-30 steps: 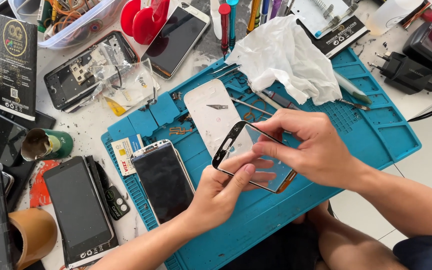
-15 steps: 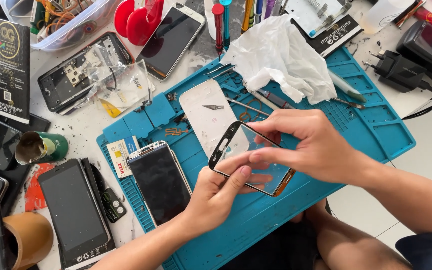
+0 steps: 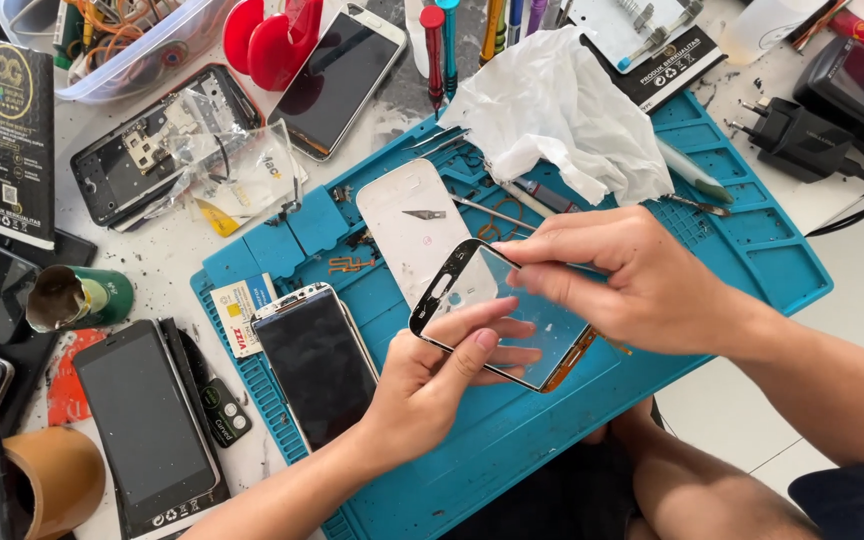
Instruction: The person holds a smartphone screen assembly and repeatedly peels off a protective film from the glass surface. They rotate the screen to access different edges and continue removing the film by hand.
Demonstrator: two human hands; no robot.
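Both hands hold a thin clear glass phone front panel with a black border [image 3: 497,315] above the near half of the blue silicone work mat [image 3: 752,270], panel tilted, one short end toward the far-left. Left hand [image 3: 432,385]: comes from the near edge of the bench, supports the panel from below, grip pinching its near long edge between thumb and fingers. Right hand [image 3: 642,280]: comes from the right, fingers curled over the panel's far long edge, grip pressed together at fingertips on the glass; what lies between thumb and forefinger I cannot tell.

On the mat, just beyond the panel: white phone back cover [image 3: 412,225] with a small dark blade-like piece on it. Left of the left hand, at the mat's left edge: black smartphone, screen dark [image 3: 317,365]. Crumpled white tissue [image 3: 557,110] at the mat's far edge. Off the mat, near the bench's left edge: second dark smartphone [image 3: 142,425] and a green roll of tape [image 3: 82,297].
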